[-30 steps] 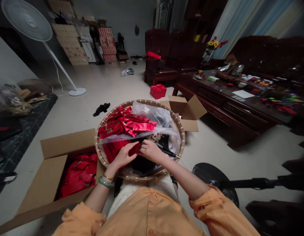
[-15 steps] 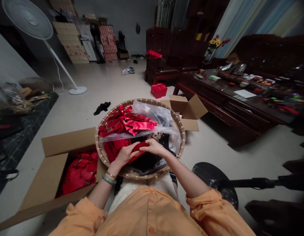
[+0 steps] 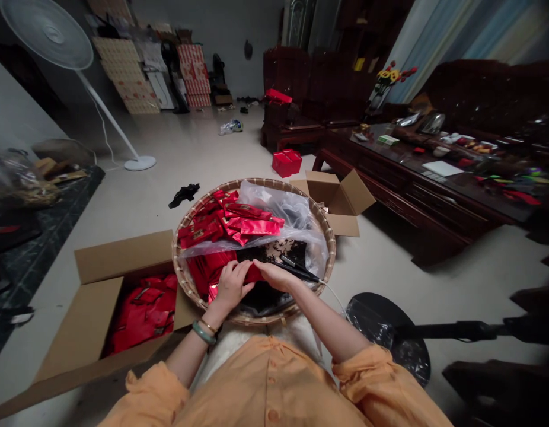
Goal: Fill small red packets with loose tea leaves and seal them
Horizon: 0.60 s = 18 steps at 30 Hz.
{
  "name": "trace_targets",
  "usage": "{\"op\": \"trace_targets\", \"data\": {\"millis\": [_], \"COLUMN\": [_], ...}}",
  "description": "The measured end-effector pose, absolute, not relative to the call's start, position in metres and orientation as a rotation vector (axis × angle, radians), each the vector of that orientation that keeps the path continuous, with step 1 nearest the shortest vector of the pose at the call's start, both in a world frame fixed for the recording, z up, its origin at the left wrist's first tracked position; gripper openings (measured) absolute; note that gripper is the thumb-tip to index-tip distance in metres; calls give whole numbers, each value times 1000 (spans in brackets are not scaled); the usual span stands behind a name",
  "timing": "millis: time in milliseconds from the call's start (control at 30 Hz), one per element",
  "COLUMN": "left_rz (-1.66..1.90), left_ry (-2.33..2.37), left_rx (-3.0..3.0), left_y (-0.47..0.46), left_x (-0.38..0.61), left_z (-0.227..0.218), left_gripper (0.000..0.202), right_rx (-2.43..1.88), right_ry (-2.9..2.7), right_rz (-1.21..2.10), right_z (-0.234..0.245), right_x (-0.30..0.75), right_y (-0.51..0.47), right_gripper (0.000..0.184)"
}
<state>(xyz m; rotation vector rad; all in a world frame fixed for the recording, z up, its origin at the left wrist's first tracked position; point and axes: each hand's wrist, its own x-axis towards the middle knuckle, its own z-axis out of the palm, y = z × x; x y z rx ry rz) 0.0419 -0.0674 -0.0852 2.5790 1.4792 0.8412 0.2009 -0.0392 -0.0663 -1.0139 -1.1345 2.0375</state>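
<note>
A round woven basket (image 3: 331, 252) sits in front of my body. Inside it, my left hand (image 3: 232, 286) and my right hand (image 3: 274, 276) meet over a red packet (image 3: 255, 272), fingers closed about it; they cover much of it. Flat red packets (image 3: 207, 267) lie left of my left hand. Beyond, a heap of filled red packets (image 3: 239, 219) rests on a clear plastic sheet (image 3: 278, 201). Close to my right hand are a black rod-like tool (image 3: 299, 270) with a white cable and small pale loose pieces (image 3: 278, 249) on black plastic.
An open carton (image 3: 96, 317) of red packets stands on the left, another open carton (image 3: 339, 196) behind the basket at right. A fan (image 3: 141, 163) stands back left. A dark wooden table (image 3: 403, 201) is at right; a black round base (image 3: 388, 329) is nearer.
Both hands have drawn together over the red packet, which has turned and is more covered. My left hand has shifted slightly right. More of the black tool shows.
</note>
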Motion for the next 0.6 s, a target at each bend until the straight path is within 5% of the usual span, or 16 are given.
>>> {"op": "trace_targets", "data": {"millis": [200,300,467,600], "left_rz": [1028,1129,1196,1227], "left_ry": [1581,1705,1753,1763], "left_rx": [2379,2267,2180,2139], "left_y": [-65,-65,-65,-67], "left_x": [25,21,19,24], "left_z": [-89,-88,-89,-90], "left_gripper": [49,48,48,60], "right_rx": [-1010,-1271,-1646,-1652], "right_ry": [-1203,-1313,-1970,-2070], "right_rz": [1927,1615,968,796], "right_z": [-54,-59,-90,-105], "right_x": [227,250,270,262], "right_y": [-42,-41,-46,-36], "right_gripper": [58,58,29,43]}}
